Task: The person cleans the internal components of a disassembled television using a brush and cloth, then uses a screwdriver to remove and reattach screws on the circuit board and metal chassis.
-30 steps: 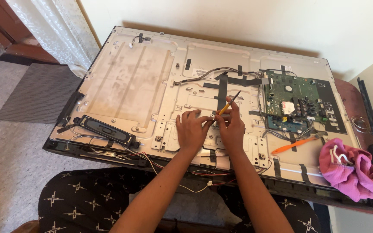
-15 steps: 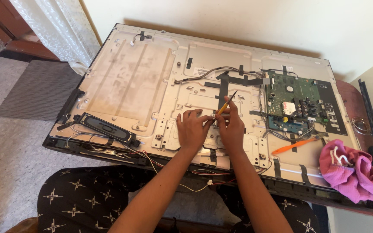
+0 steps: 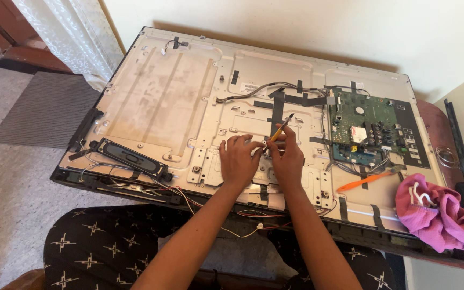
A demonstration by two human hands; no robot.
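Grey carpet (image 3: 12, 177) under opened television panel (image 3: 157, 102)

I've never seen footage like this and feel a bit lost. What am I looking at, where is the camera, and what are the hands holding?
The camera sits on a person's head and looks down at their own two bare hands. On the table lies a flat-screen television, face down, its back cover off, showing metal plate, cables and a green circuit board. The right hand holds a thin yellow-handled tool, likely a screwdriver. The left hand rests beside it on the metal plate. Nearby lie a long black speaker, an orange-handled tool and a pink cloth.
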